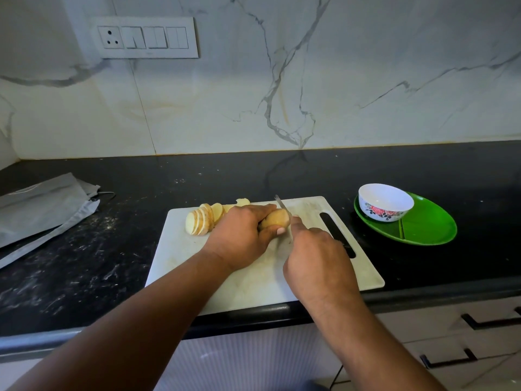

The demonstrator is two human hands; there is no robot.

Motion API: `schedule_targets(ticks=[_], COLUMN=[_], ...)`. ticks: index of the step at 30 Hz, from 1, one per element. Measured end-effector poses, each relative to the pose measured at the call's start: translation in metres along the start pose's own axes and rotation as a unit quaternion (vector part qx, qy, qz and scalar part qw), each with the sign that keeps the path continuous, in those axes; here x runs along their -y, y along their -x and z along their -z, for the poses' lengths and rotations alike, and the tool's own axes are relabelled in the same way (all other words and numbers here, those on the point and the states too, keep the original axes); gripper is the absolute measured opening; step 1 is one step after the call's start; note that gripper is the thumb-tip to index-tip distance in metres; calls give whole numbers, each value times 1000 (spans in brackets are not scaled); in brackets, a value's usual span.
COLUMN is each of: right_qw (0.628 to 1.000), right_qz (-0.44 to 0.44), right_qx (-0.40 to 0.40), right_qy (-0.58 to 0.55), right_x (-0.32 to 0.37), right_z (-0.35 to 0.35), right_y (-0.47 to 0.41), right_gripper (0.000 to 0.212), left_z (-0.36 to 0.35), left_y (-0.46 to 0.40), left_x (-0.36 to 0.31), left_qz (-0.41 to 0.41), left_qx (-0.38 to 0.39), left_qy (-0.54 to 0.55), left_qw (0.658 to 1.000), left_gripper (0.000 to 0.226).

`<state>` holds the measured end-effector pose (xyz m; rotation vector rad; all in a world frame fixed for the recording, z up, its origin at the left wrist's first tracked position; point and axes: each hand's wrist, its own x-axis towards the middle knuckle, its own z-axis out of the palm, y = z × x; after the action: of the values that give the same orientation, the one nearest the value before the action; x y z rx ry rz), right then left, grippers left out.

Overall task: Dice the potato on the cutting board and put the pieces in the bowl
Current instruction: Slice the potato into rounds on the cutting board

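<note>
On the white cutting board (363,266) my left hand (239,235) grips the uncut end of a potato (277,217), thumb and fingers curled round it. My right hand (318,255) holds a knife (282,206) whose blade stands against the potato's right end; the handle is hidden in my fist. Several cut slices (201,220) lean together at the board's far left. The white bowl with a red flower print (384,201) stands to the right of the board and looks empty.
The bowl sits on a green divided plate (423,230) on the black counter (112,249). A grey folded cloth (42,210) lies at the left. A marble wall with a switch panel (146,38) rises behind. Drawers with dark handles (485,320) are below at right.
</note>
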<state>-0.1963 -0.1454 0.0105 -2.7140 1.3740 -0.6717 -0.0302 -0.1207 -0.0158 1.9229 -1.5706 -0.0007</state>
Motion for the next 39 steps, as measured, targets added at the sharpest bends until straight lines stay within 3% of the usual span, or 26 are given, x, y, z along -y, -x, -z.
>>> schedule_targets(ticks=[9, 16, 33, 39], right_qw=[997, 1000, 1000, 999], right_qz=[-6, -23, -1, 2], right_qx=[76, 15, 0, 4], right_qy=[-7, 2, -7, -43], right_x=[-15, -15, 0, 5], right_z=[13, 27, 18, 7], right_y=[50, 44, 22, 2], right_gripper=[67, 64, 64, 52], left_z=[-1, 0, 0, -1], left_y=[1, 3, 2, 2], left_x=[3, 1, 2, 4], left_qz=[18, 23, 13, 5], left_qx=[8, 12, 10, 9], left_qy=[-4, -4, 9, 13], left_qw=[1000, 1000, 1000, 1000], left_gripper=[60, 62, 62, 60])
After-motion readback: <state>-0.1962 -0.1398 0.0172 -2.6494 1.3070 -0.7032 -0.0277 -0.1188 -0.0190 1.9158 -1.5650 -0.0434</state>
